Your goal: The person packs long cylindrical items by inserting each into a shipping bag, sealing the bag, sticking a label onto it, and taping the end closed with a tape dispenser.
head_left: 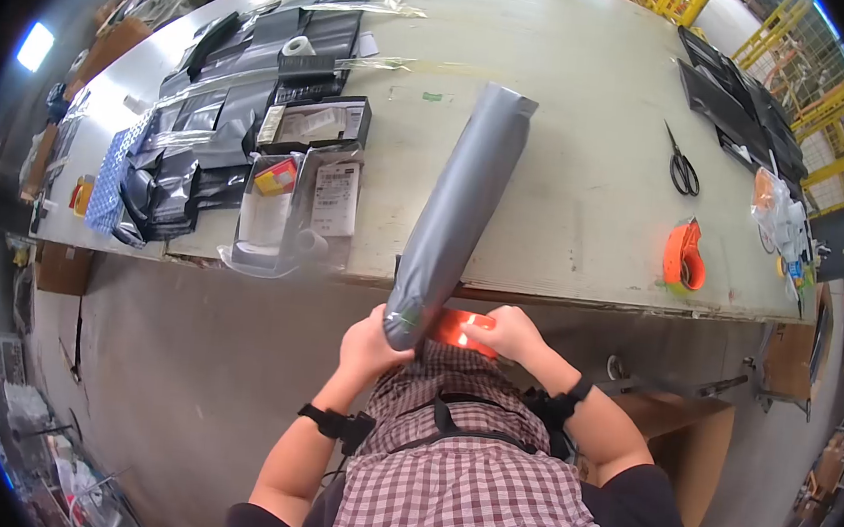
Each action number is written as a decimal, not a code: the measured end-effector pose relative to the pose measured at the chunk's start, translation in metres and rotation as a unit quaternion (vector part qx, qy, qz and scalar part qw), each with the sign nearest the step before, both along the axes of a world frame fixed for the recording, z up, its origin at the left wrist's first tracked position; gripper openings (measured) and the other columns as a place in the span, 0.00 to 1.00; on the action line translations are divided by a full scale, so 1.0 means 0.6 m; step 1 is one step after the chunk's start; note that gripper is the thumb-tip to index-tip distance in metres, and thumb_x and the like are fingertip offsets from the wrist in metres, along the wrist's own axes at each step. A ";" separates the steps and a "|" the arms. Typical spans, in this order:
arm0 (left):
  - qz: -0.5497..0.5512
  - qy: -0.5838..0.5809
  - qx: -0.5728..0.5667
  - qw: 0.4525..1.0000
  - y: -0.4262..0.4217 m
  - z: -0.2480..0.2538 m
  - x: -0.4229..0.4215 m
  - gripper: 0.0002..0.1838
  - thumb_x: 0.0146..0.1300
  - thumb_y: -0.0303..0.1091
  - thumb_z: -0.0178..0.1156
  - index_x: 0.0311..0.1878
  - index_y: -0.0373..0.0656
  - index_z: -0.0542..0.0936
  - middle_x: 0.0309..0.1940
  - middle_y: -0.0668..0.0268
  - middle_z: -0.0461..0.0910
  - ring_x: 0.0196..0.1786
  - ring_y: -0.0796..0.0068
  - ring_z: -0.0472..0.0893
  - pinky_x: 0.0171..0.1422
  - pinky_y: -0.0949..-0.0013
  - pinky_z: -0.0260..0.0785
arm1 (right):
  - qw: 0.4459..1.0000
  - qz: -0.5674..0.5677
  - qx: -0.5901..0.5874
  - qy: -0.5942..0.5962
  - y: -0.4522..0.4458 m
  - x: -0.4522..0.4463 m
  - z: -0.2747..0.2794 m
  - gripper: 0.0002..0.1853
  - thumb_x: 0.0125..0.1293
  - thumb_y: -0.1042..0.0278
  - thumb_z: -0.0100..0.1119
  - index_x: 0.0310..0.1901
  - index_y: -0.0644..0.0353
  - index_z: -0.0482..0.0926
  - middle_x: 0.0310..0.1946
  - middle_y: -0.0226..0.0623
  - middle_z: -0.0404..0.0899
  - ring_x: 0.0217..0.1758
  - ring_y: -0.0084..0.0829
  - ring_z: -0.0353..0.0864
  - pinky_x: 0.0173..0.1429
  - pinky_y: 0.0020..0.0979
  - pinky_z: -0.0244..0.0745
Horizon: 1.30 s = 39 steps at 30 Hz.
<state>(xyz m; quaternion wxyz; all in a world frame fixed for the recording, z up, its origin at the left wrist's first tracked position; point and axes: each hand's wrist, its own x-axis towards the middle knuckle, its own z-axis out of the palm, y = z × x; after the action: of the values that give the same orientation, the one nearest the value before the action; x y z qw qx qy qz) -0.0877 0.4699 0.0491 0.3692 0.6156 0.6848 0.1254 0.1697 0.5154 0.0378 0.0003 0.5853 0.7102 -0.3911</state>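
A long grey wrapped package (463, 197) reaches from the table's front edge out over the tabletop, its near end held by my left hand (371, 344). The fingers of that hand are wrapped round the package's left side and bottom. My right hand (516, 336) is closed on an orange strip or tape piece (464, 330), which touches the package's near end on the right. Whether the strip is stuck to the package cannot be made out. A green mark shows on the package near my left hand.
On the table (570, 176) lie black scissors (682, 168) and an orange tape roll (685, 254) at right. Black bags (742, 106) lie at the far right. At left are more bags (250, 53), an open black box (316, 122) and a clear-edged tray (268, 212) with labels.
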 end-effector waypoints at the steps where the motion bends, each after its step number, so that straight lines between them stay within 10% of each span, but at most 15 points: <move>1: 0.002 -0.025 -0.010 1.000 0.003 0.000 -0.013 0.38 0.39 0.50 0.69 0.53 0.37 0.75 0.38 0.46 0.81 0.44 0.51 0.81 0.48 0.58 0.73 | 0.999 -0.005 0.019 -0.046 0.002 -0.005 -0.012 0.27 0.52 0.40 0.59 0.23 0.64 0.82 0.21 0.50 0.79 0.29 0.50 0.81 0.36 0.42 0.76; 3: 0.001 -0.148 -0.049 0.988 0.003 -0.025 -0.039 0.32 0.42 0.46 0.69 0.50 0.37 0.76 0.40 0.55 0.82 0.43 0.61 0.82 0.48 0.64 0.72 | 0.988 0.006 0.103 -0.116 -0.023 0.056 -0.021 0.24 0.53 0.45 0.63 0.23 0.64 0.83 0.18 0.48 0.79 0.23 0.44 0.81 0.32 0.36 0.77; 5: 0.008 -0.287 -0.065 0.956 0.006 -0.045 -0.044 0.30 0.45 0.44 0.69 0.50 0.37 0.76 0.41 0.60 0.82 0.43 0.68 0.81 0.49 0.66 0.71 | 0.976 -0.183 -0.006 0.122 -0.048 0.165 0.003 0.20 0.55 0.52 0.63 0.24 0.65 0.83 0.18 0.46 0.80 0.21 0.37 0.83 0.28 0.32 0.76; 9: -0.005 -0.478 -0.223 0.850 0.026 -0.041 0.009 0.37 0.51 0.44 0.70 0.60 0.34 0.69 0.53 0.64 0.76 0.55 0.74 0.74 0.62 0.68 0.65 | 0.926 -0.236 0.294 0.019 0.005 0.253 0.087 0.19 0.57 0.49 0.62 0.24 0.60 0.83 0.16 0.41 0.80 0.19 0.37 0.81 0.26 0.34 0.75; 11: 0.006 -0.533 -0.245 0.810 0.035 -0.039 0.048 0.34 0.57 0.45 0.66 0.61 0.34 0.68 0.54 0.64 0.74 0.55 0.74 0.74 0.63 0.68 0.64 | 0.888 -0.158 0.363 -0.236 0.071 0.286 0.050 0.17 0.58 0.51 0.63 0.32 0.60 0.83 0.20 0.40 0.82 0.25 0.36 0.84 0.33 0.34 0.77; 14: 0.026 -0.573 -0.274 0.772 0.057 -0.026 0.080 0.29 0.62 0.43 0.61 0.62 0.36 0.68 0.53 0.66 0.75 0.53 0.75 0.75 0.61 0.68 0.65 | 0.905 -0.161 0.233 -0.317 0.119 0.289 0.004 0.24 0.59 0.52 0.62 0.49 0.64 0.78 0.40 0.51 0.82 0.46 0.41 0.83 0.51 0.37 0.76; 16: 0.044 -0.529 -0.260 0.807 0.072 -0.025 0.097 0.28 0.62 0.43 0.61 0.61 0.35 0.69 0.52 0.66 0.76 0.52 0.75 0.75 0.59 0.69 0.66 | 0.814 -0.158 0.434 -0.351 0.087 0.237 -0.006 0.34 0.61 0.50 0.60 0.61 0.69 0.67 0.58 0.59 0.70 0.65 0.47 0.68 0.67 0.40 0.64; 19: 0.041 -0.472 -0.216 0.854 0.083 -0.013 0.151 0.26 0.61 0.42 0.62 0.58 0.35 0.72 0.50 0.65 0.78 0.49 0.75 0.76 0.58 0.70 0.66 | 0.935 -0.151 0.305 0.103 0.015 0.090 0.083 0.34 0.69 0.51 0.52 0.63 0.76 0.63 0.64 0.63 0.62 0.71 0.52 0.59 0.72 0.41 0.55; 21: 0.050 -0.506 -0.203 0.837 0.070 -0.020 0.203 0.26 0.63 0.40 0.61 0.60 0.35 0.70 0.53 0.64 0.75 0.54 0.76 0.74 0.59 0.69 0.66 | 0.956 -0.178 0.172 0.158 -0.019 0.032 0.026 0.41 0.67 0.50 0.55 0.67 0.78 0.53 0.67 0.59 0.59 0.72 0.47 0.58 0.74 0.39 0.52; 27: -0.213 -0.560 -0.290 0.746 0.083 0.090 0.154 0.35 0.64 0.37 0.61 0.70 0.37 0.60 0.65 0.55 0.67 0.68 0.67 0.65 0.70 0.66 0.58 | 0.748 -0.300 -0.266 0.529 -0.036 0.136 0.127 0.48 0.52 0.53 0.71 0.69 0.61 0.54 0.61 0.38 0.67 0.64 0.31 0.67 0.67 0.34 0.64; 31: -0.260 -0.453 -0.389 0.759 0.157 0.058 0.044 0.36 0.68 0.40 0.58 0.74 0.42 0.54 0.68 0.58 0.64 0.66 0.67 0.68 0.69 0.64 0.61 | 0.750 -0.317 -0.244 0.527 -0.046 0.171 0.154 0.48 0.50 0.56 0.72 0.69 0.62 0.56 0.60 0.37 0.68 0.63 0.30 0.68 0.67 0.35 0.63; 34: -0.127 -0.349 -0.220 0.902 0.164 0.053 -0.020 0.32 0.69 0.41 0.57 0.72 0.44 0.59 0.64 0.58 0.69 0.64 0.68 0.70 0.67 0.65 0.63 | 0.788 -0.306 -0.181 0.503 0.043 0.198 0.187 0.45 0.50 0.63 0.69 0.68 0.63 0.56 0.56 0.39 0.72 0.53 0.31 0.77 0.57 0.34 0.73; 36: -0.083 -0.413 -0.226 0.878 0.175 0.079 -0.032 0.32 0.69 0.41 0.56 0.72 0.44 0.59 0.63 0.58 0.70 0.64 0.68 0.70 0.67 0.65 0.63 | 0.768 -0.293 -0.118 0.557 0.156 0.183 0.245 0.39 0.54 0.70 0.61 0.67 0.65 0.57 0.54 0.40 0.75 0.48 0.32 0.80 0.49 0.33 0.79; 39: -0.033 -0.479 -0.260 0.838 0.180 0.107 -0.030 0.29 0.71 0.41 0.53 0.72 0.44 0.60 0.61 0.59 0.72 0.61 0.70 0.72 0.67 0.66 0.62 | 0.710 -0.212 0.009 0.671 0.442 0.148 0.272 0.34 0.68 0.62 0.55 0.71 0.56 0.53 0.61 0.40 0.69 0.60 0.33 0.72 0.67 0.38 0.67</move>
<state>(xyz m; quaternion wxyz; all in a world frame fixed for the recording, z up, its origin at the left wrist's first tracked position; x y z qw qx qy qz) -0.1054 0.5781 0.1133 0.8016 0.3821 0.4093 0.2097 0.2586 0.7806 0.2012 -0.5647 0.3039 0.3843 -0.6642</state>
